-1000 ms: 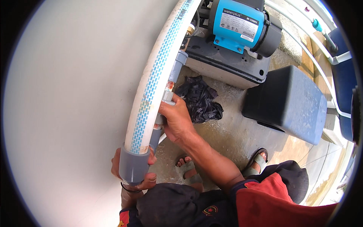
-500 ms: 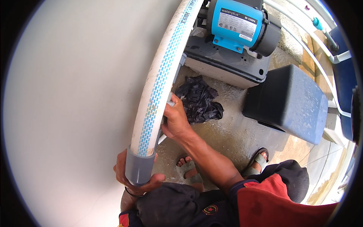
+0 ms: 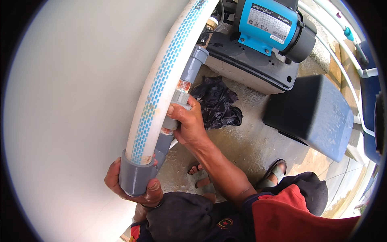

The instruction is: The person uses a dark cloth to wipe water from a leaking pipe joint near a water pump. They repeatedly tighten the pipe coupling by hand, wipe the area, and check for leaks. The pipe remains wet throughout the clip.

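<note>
A long white pipe point(image 3: 161, 88) with a blue brick-like pattern runs down from the top, its lower end seated in a grey pipe fitting point(image 3: 135, 177). My left hand point(image 3: 151, 195) is closed around that fitting from below, thumb on its near right side. My right hand point(image 3: 190, 123) grips a grey pipe union point(image 3: 180, 99), the thumb across its collar; the white pipe hides part of it. Rust-coloured residue marks the joints above and below the union. Above it, a grey pipe coupling point(image 3: 194, 64) leads up toward the pump connection.
A blue water pump point(image 3: 264, 24) sits on a black-topped base point(image 3: 254, 60). Beside it lies a dark plastic cover point(image 3: 312, 115); a crumpled black bag point(image 3: 219, 103) is on the concrete. White pipes point(image 3: 342, 48) curve along the right, and a pale wall point(image 3: 72, 101) fills the left.
The white pipe's lower end and fitting have shifted left with my left hand. The union and coupling behind now show, while my right hand stays on the union.
</note>
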`<state>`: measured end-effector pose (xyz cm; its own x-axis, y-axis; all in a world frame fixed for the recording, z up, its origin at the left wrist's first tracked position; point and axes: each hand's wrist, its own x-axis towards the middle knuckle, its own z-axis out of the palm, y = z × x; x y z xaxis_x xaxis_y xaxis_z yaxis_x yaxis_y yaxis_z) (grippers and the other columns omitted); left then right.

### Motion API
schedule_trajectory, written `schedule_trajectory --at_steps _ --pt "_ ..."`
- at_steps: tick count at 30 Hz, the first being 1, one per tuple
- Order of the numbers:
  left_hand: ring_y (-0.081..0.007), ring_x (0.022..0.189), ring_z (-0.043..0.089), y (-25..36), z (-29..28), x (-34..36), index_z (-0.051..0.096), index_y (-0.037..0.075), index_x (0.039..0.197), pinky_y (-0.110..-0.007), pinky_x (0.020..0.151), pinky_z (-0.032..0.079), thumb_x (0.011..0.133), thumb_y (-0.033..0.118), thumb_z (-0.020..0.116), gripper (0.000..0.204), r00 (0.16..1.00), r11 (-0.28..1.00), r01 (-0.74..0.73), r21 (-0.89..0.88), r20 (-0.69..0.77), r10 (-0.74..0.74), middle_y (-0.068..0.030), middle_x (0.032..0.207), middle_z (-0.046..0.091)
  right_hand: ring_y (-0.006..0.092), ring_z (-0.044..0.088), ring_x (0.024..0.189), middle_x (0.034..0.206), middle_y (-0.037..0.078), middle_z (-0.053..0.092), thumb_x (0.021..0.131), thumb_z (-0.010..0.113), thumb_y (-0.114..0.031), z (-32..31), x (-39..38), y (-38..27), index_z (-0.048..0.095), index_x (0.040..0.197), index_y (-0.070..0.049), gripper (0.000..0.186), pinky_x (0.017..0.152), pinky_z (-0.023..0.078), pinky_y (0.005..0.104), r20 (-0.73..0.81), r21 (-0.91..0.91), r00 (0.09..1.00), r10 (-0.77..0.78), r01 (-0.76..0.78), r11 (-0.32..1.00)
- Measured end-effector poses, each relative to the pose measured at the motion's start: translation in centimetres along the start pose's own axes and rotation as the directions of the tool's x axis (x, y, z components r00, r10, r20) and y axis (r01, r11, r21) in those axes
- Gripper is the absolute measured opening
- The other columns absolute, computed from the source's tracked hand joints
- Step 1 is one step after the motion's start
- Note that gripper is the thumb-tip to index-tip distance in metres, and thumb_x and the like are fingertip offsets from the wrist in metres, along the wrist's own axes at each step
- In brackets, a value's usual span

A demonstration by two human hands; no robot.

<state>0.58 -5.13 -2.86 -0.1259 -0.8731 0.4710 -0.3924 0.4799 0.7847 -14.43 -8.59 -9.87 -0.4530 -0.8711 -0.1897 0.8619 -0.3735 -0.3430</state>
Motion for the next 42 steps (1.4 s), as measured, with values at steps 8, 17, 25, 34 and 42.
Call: schedule_trajectory --at_steps 8,17,25,34,42 --pt "-0.0243 0.092 0.065 1.3 -1.4 3.8 0.044 -0.007 0.131 -0.040 0.083 0.053 0.067 0.091 0.057 0.118 0.878 0.945 0.197 -0.262 0.476 -0.051 -0.0176 0.112 0.059 0.0185 0.067 0.082 0.096 0.010 0.067 0.076 0.075 -0.009 0.0 0.1 0.0 0.058 0.117 0.003 0.046 0.075 0.056 0.0343 0.008 0.012 1.000 0.009 -0.009 1.000" --pt "-0.0168 0.068 0.063 7.3 0.3 13.2 0.049 -0.006 0.125 -0.032 0.069 0.055 0.085 0.048 0.071 0.070 0.322 0.816 0.569 0.100 0.886 -0.333 -0.0116 0.089 0.063 0.0191 0.066 0.086 0.100 0.012 0.065 0.075 0.083 -0.020 2.3 -1.3 -2.1 0.047 0.128 0.004 0.069 0.073 0.056 0.0357 -0.246 -0.231 0.969 0.028 -0.087 0.969" --pt "-0.0105 0.063 0.059 11.6 2.0 9.4 0.050 -0.004 0.117 -0.027 0.061 0.050 0.087 0.013 0.064 0.037 0.464 0.869 0.356 0.344 0.742 -0.484 -0.0043 0.080 0.057 0.0297 0.069 0.096 0.109 0.024 0.066 0.066 0.091 -0.034 3.2 -1.0 -2.7 0.042 0.134 0.006 0.092 0.080 0.057 0.0375 -0.396 -0.515 0.918 0.025 -0.245 0.821" --pt "-0.0106 0.066 0.059 13.0 3.6 7.8 0.049 -0.004 0.112 -0.028 0.062 0.050 0.091 0.013 0.061 0.029 0.525 0.866 0.238 0.439 0.692 -0.495 -0.0048 0.079 0.057 0.0202 0.070 0.077 0.092 0.012 0.070 0.067 0.084 -0.023 2.0 -0.1 -4.2 0.063 0.102 0.000 0.046 0.059 0.059 0.0328 -0.229 -0.322 0.950 0.210 -0.278 0.905" --pt "-0.0213 0.087 0.061 13.4 3.6 7.1 0.051 -0.004 0.117 -0.036 0.078 0.051 0.094 0.017 0.063 0.033 0.721 0.832 -0.155 0.532 0.637 -0.274 -0.0130 0.100 0.059 0.0217 0.070 0.074 0.084 0.012 0.071 0.065 0.083 -0.022 1.8 -0.2 -2.5 0.063 0.095 -0.002 0.041 0.068 0.057 0.0357 -0.249 -0.345 0.966 0.066 -0.152 0.926"
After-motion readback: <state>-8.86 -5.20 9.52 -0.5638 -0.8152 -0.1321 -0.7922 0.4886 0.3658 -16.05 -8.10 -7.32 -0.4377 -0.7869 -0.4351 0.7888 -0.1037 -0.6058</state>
